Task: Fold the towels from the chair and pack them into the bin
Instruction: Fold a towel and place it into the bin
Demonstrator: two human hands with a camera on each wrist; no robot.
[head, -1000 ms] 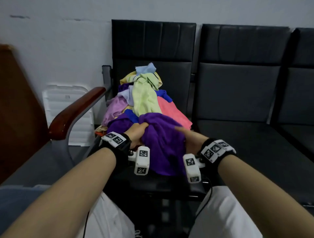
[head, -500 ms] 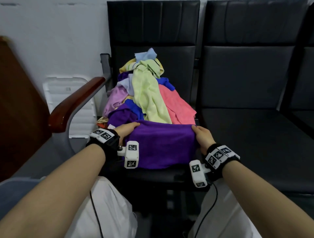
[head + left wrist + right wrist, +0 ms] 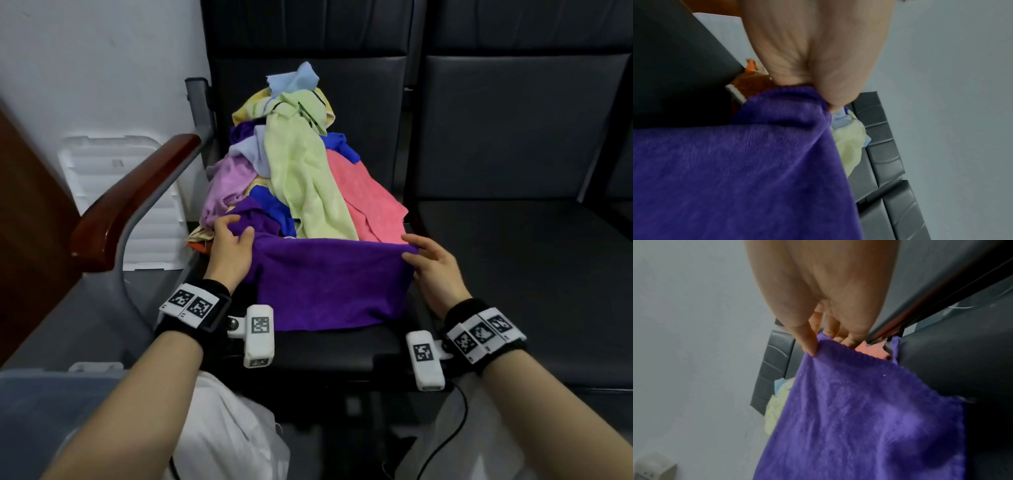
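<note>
A purple towel (image 3: 329, 284) lies spread flat on the front of the black chair seat (image 3: 342, 349). My left hand (image 3: 233, 240) pinches its far left corner, and my right hand (image 3: 419, 251) pinches its far right corner. In the left wrist view the purple towel (image 3: 748, 162) bunches under my thumb. In the right wrist view my fingertips (image 3: 810, 348) hold the purple towel (image 3: 869, 418) by its edge. Behind it a heap of towels (image 3: 301, 164) in green, pink, blue, lilac and yellow rises against the backrest. A grey-blue bin (image 3: 44, 404) shows at the lower left.
A wooden armrest (image 3: 133, 198) on a grey frame borders the chair's left side. A white plastic lid (image 3: 113, 192) leans on the wall behind it. A second black seat (image 3: 531, 274) adjoins on the right. A cable (image 3: 442, 442) hangs below my right wrist.
The purple towel went from a bunched lump to a flat spread sheet. My hands moved apart to its two far corners, and the head view dropped closer to the seat.
</note>
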